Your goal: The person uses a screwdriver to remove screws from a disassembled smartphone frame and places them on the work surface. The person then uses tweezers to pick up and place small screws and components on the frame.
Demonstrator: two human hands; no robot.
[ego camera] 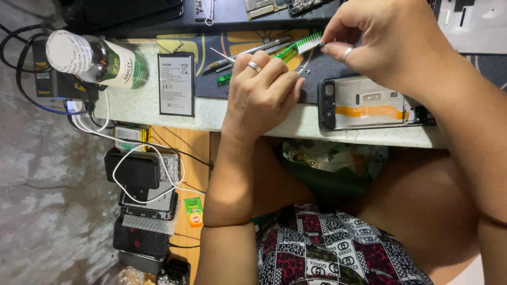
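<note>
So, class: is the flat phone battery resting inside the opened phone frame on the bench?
No: the phone battery lies on the bench left of the left hand, while the phone frame sits apart, below the right hand.

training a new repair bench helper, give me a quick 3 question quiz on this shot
1. True or false: the green toothbrush is held in the left hand.
2. Which lies nearest the bench edge right of the left hand? A) opened phone frame B) phone battery C) white-capped bottle
3. Fill in: the right hand pinches a tiny part against the brush's ____.

Key
1. True; its handle runs under the left hand's fingers.
2. A; the frame lies flat with an orange strip inside.
3. Bristles; the white head meets the right hand's fingertips.
</note>
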